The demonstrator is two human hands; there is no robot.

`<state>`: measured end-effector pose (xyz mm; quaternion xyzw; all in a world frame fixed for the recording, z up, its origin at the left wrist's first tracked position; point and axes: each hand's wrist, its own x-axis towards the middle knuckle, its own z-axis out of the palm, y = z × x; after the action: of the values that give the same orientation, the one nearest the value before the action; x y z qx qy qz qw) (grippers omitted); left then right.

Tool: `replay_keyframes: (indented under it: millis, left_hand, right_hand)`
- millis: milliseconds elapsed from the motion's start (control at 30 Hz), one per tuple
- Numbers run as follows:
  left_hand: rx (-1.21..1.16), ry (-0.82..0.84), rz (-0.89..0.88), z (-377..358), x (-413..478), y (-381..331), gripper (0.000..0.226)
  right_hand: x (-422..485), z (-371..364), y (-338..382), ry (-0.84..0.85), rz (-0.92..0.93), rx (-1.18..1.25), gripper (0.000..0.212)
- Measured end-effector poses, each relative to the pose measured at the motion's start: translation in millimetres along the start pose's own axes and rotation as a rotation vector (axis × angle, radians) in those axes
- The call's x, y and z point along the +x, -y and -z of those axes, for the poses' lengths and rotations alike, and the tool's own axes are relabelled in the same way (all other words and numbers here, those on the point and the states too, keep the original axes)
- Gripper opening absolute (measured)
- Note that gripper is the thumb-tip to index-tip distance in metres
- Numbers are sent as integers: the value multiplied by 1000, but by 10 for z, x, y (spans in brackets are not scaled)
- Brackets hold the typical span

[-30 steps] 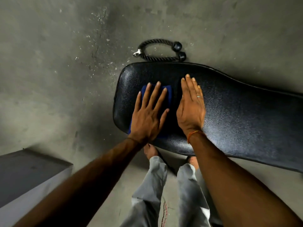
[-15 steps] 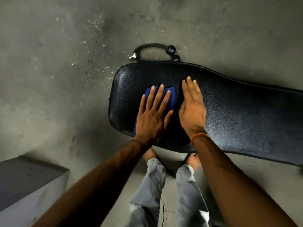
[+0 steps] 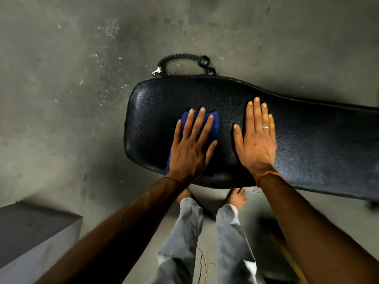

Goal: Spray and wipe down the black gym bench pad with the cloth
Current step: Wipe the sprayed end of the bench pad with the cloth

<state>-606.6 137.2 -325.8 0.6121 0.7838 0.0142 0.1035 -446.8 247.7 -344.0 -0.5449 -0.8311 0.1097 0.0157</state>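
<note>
The black gym bench pad (image 3: 307,144) runs from the centre of the view out past the right edge, its rounded end at left. A folded blue cloth (image 3: 213,124) lies on that end. My left hand (image 3: 191,148) presses flat on the cloth, fingers spread, covering most of it. My right hand (image 3: 256,140) rests flat on the bare pad just to the right of the cloth, fingers together, holding nothing. No spray bottle is in view.
A black rope handle with a metal clip (image 3: 182,63) lies on the grey concrete floor (image 3: 61,99) behind the pad. A grey block (image 3: 30,238) sits at lower left. My bare feet and grey trousers (image 3: 184,232) stand against the pad's near edge.
My left hand has stayed pressed on the cloth, sliding slightly on the pad. My right hand has moved to the right, widening the gap between the hands.
</note>
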Motion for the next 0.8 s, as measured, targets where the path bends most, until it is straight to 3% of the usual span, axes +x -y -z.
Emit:
replay_keyframes:
  millis: [100,267,433,533,600,800]
  left_hand:
    - [25,-34,-15,43,489,65,67]
    - [-28,-62,241,66,1094,-93,66]
    - [-4,16,6,24,334,-211,67]
    - [-9,78,-40,-13,-118,-354,68]
    - [-5,75,-54,-1,-25,-325,68]
    - [-34,-25,205,58,1198,-496,66]
  right_hand:
    - [1,-30,1,-7,9,-22,69]
    - [7,-31,-21,-33,16,-4,62]
    - [33,56,-93,43,72,18,64]
    - [18,133,-425,89,204,-34,64]
    - [-20,156,-585,54,191,-50,64]
    - [-44,87,-603,-19,42,-28,66]
